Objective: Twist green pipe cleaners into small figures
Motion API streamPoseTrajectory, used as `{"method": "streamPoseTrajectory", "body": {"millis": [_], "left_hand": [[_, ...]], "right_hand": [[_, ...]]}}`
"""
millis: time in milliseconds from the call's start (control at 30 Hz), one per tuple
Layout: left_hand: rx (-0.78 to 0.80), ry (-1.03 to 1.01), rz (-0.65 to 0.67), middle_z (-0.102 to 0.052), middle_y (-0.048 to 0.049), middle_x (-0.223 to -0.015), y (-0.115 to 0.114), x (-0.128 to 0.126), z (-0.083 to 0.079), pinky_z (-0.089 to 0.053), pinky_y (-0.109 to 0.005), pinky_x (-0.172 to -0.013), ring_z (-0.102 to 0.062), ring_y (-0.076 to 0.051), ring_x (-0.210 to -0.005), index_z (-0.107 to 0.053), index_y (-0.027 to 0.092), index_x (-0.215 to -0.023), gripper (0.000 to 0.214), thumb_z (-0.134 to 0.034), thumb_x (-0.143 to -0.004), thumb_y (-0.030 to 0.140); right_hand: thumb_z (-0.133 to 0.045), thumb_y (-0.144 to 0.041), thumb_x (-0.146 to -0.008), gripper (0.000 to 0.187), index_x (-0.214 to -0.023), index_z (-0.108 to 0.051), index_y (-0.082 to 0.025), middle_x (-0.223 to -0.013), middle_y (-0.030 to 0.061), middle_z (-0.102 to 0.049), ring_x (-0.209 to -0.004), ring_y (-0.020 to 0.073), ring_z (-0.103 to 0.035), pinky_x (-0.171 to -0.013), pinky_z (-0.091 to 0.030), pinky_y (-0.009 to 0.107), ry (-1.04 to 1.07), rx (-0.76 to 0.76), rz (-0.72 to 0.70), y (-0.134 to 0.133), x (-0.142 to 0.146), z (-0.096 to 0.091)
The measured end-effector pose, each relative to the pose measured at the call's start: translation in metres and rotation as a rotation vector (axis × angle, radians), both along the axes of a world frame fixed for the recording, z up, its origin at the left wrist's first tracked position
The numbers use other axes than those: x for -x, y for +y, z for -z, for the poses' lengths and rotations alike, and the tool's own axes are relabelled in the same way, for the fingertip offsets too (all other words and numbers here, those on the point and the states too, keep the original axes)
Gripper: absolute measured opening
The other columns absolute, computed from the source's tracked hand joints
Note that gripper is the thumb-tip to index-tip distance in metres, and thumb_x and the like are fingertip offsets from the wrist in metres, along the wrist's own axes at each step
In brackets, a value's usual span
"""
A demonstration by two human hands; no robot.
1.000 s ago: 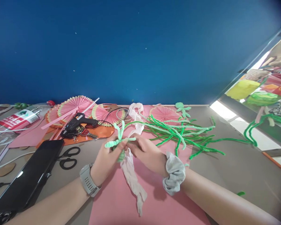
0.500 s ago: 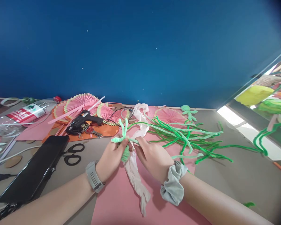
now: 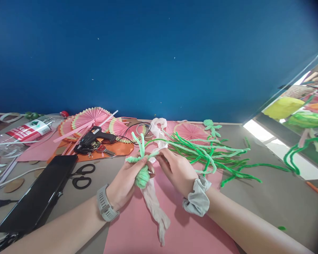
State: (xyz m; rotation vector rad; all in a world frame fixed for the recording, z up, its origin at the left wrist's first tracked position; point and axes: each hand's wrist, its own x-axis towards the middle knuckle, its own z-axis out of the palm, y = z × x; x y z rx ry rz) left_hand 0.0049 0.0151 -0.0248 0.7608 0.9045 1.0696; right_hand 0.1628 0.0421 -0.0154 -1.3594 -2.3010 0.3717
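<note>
A light green pipe-cleaner figure (image 3: pixel 142 177) with a rounded, coiled end and several thin limbs is pinched in my left hand (image 3: pixel 128 180). My right hand (image 3: pixel 178 169) has its thumb and forefinger closed on the tip of the limb that points right. Beneath the hands a crumpled white strip (image 3: pixel 155 208) hangs down over the pink paper (image 3: pixel 132 225). Just beyond my right hand lies a loose pile of green pipe cleaners (image 3: pixel 209 153). A similar light green figure (image 3: pixel 212 127) rests at the back, near the blue wall.
To the left are black-handled scissors (image 3: pixel 82 182), a black phone or tablet (image 3: pixel 39 194), a glue gun (image 3: pixel 95 137) with keys (image 3: pixel 106 150) beside it, and a plastic bottle (image 3: pixel 31 130). Pink paper fans (image 3: pixel 95 116) lean near the blue wall (image 3: pixel 148 60).
My right hand has shifted slightly right and up along the limb. My left hand has turned, so more of the figure's rounded end shows.
</note>
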Motion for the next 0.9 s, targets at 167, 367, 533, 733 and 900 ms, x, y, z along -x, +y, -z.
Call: {"method": "streamPoseTrajectory", "body": {"millis": [167, 367, 533, 733, 900], "left_hand": [[-0.118, 0.246, 0.002, -0.057, -0.0024, -0.073, 0.001, 0.004, 0.005, -0.042, -0.023, -0.061, -0.051, -0.011, -0.065, -0.057, 0.014, -0.076, 0.022, -0.052, -0.081, 0.036], [-0.214, 0.491, -0.057, -0.056, 0.0006, -0.072, 0.003, 0.008, 0.003, -0.042, -0.024, -0.062, -0.052, -0.013, -0.065, -0.050, 0.018, -0.079, 0.019, -0.048, -0.081, 0.037], [-0.392, 0.782, -0.123, -0.044, 0.0053, -0.061, 0.008, 0.011, 0.002, -0.035, -0.023, -0.058, -0.040, -0.011, -0.057, -0.043, 0.019, -0.067, 0.018, -0.049, -0.079, 0.031], [-0.473, 0.840, -0.101, -0.038, 0.0062, -0.058, 0.005, 0.010, -0.003, -0.033, -0.022, -0.056, -0.036, -0.010, -0.055, -0.037, 0.019, -0.063, 0.022, -0.045, -0.082, 0.029], [-0.408, 0.694, -0.100, -0.046, 0.0053, -0.056, 0.005, 0.007, -0.006, -0.034, -0.022, -0.057, -0.041, -0.010, -0.054, -0.042, 0.020, -0.063, 0.022, -0.048, -0.081, 0.031]], "right_hand": [[-0.034, -0.028, -0.091, 0.016, -0.080, -0.043, -0.021, -0.066, -0.0020, -0.057, -0.055, 0.0121, -0.051, -0.050, -0.030, 0.022, -0.030, 0.103, -0.029, 0.000, 0.003, 0.002], [-0.034, -0.023, -0.089, 0.014, -0.087, -0.047, -0.019, -0.064, -0.0006, -0.058, -0.052, 0.0135, -0.051, -0.046, -0.024, 0.024, -0.218, 0.062, -0.085, -0.015, 0.012, -0.005], [-0.041, -0.013, -0.084, 0.011, -0.084, -0.051, -0.018, -0.073, 0.0012, -0.060, -0.059, 0.0150, -0.053, -0.047, -0.024, 0.027, -0.343, -0.064, -0.134, -0.025, 0.015, -0.016], [-0.039, -0.009, -0.083, 0.015, -0.083, -0.051, -0.018, -0.076, 0.0011, -0.059, -0.065, 0.0144, -0.052, -0.054, -0.033, 0.025, -0.208, -0.047, -0.255, -0.023, 0.011, -0.021], [-0.037, -0.014, -0.088, 0.016, -0.082, -0.051, -0.018, -0.085, 0.0048, -0.055, -0.076, 0.0152, -0.050, -0.068, -0.039, 0.027, 0.039, -0.086, -0.229, -0.016, 0.007, -0.022]]}}
